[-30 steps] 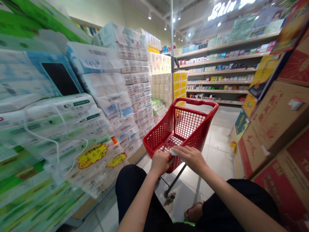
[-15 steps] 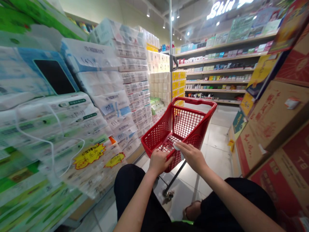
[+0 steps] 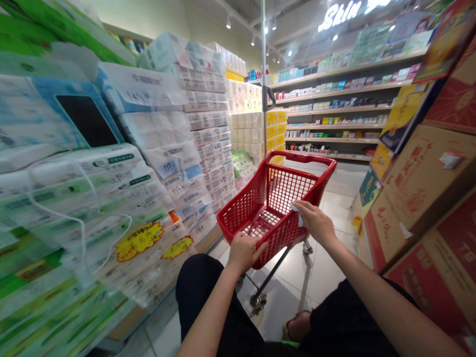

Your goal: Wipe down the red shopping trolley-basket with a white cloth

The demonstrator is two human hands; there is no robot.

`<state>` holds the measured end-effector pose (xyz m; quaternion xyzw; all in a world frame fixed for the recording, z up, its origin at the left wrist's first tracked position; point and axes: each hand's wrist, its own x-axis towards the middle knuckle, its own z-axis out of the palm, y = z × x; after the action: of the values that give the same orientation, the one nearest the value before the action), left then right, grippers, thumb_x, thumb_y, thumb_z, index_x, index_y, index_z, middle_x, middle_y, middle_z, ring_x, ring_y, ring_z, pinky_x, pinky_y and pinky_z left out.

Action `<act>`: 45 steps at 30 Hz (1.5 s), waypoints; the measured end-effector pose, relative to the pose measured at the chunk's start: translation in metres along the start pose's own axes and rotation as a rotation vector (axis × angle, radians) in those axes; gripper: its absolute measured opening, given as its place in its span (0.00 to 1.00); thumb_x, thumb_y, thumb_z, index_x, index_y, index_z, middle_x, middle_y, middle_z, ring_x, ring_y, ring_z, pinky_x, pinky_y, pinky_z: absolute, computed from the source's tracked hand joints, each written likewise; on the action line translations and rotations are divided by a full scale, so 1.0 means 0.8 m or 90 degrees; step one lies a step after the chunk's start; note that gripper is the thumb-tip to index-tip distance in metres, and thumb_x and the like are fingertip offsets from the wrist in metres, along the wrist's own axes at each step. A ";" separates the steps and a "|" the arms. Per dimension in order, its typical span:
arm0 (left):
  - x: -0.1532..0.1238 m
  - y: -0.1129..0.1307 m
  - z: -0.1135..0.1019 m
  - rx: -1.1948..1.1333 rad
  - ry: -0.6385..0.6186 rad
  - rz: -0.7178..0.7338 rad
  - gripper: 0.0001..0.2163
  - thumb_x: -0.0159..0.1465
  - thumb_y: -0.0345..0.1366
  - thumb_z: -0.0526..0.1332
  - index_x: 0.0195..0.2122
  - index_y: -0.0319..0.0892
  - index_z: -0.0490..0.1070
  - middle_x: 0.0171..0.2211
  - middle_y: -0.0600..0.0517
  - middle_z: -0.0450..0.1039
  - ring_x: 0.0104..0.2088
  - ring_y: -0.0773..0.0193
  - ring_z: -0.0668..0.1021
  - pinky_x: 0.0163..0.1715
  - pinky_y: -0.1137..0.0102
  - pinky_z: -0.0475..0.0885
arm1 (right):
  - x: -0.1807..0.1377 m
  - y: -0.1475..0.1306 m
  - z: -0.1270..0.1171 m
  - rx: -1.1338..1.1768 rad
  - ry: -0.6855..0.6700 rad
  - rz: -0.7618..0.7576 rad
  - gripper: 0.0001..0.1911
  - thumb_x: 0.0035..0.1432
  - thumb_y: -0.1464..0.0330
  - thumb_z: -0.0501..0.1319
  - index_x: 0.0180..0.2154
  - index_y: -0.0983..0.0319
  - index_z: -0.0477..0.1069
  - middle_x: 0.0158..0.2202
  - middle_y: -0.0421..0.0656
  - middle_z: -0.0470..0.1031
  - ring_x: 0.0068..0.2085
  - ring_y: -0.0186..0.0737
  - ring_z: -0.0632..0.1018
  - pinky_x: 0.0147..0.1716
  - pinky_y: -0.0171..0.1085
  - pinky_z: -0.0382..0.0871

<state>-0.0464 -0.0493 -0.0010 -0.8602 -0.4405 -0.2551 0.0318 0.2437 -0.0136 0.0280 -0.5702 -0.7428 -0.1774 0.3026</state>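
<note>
A red plastic shopping cart [image 3: 248, 206] with lattice walls stands right in front of my knees, its basket holding nothing that I can make out. My left hand [image 3: 243, 253] is closed over the basket's near rim, fingers inside and thumb outside. Farther along the right-hand rim, my right hand [image 3: 317, 220] presses a white cloth [image 3: 297, 207] against the red plastic. Most of the cloth is hidden under the fingers. The cart's metal legs and castors [image 3: 257, 300] show below.
Wrapped tissue packs [image 3: 167, 153] are stacked high on the left, with a phone [image 3: 87, 120] and a white cable [image 3: 80, 223] on them. Cardboard boxes [image 3: 427, 173] pile up on the right. Product shelves [image 3: 334, 109] stand behind a glass door with a black handle [image 3: 268, 97].
My right hand has slid away from me along the cart's right rim with the cloth. My left hand keeps its grip on the near rim.
</note>
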 end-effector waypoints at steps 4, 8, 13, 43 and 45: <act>-0.001 -0.003 -0.002 0.002 -0.013 0.005 0.18 0.70 0.48 0.52 0.30 0.44 0.73 0.26 0.51 0.77 0.29 0.63 0.76 0.39 0.65 0.60 | -0.004 0.000 0.003 -0.032 -0.001 -0.015 0.24 0.67 0.67 0.50 0.62 0.42 0.61 0.60 0.33 0.69 0.45 0.38 0.77 0.33 0.35 0.73; -0.003 -0.005 -0.004 0.004 -0.022 0.015 0.18 0.70 0.48 0.52 0.31 0.44 0.73 0.26 0.52 0.77 0.29 0.63 0.76 0.39 0.65 0.60 | 0.020 0.044 -0.008 -0.086 -0.026 -0.006 0.22 0.68 0.64 0.49 0.61 0.41 0.62 0.60 0.32 0.69 0.45 0.39 0.76 0.31 0.35 0.71; -0.007 -0.004 -0.004 0.013 -0.009 0.007 0.17 0.70 0.46 0.51 0.30 0.44 0.73 0.26 0.52 0.77 0.29 0.63 0.76 0.38 0.66 0.59 | 0.060 0.106 -0.024 -0.140 -0.051 0.058 0.21 0.69 0.60 0.47 0.60 0.40 0.63 0.62 0.32 0.67 0.46 0.42 0.75 0.34 0.38 0.70; -0.005 0.000 0.001 0.019 0.031 0.020 0.16 0.70 0.45 0.53 0.30 0.43 0.73 0.26 0.51 0.77 0.28 0.64 0.74 0.38 0.66 0.59 | 0.002 -0.009 -0.004 -0.020 -0.014 -0.033 0.21 0.67 0.68 0.51 0.59 0.45 0.65 0.58 0.34 0.71 0.44 0.39 0.78 0.34 0.36 0.74; -0.003 0.003 0.003 0.018 0.037 0.015 0.16 0.70 0.45 0.53 0.29 0.43 0.72 0.27 0.51 0.77 0.28 0.64 0.74 0.38 0.66 0.59 | -0.005 -0.025 -0.001 -0.002 -0.018 -0.026 0.22 0.67 0.68 0.51 0.59 0.46 0.65 0.58 0.35 0.71 0.46 0.39 0.77 0.35 0.36 0.75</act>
<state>-0.0449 -0.0521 -0.0040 -0.8570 -0.4328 -0.2732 0.0600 0.2254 -0.0224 0.0275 -0.5581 -0.7580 -0.1769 0.2876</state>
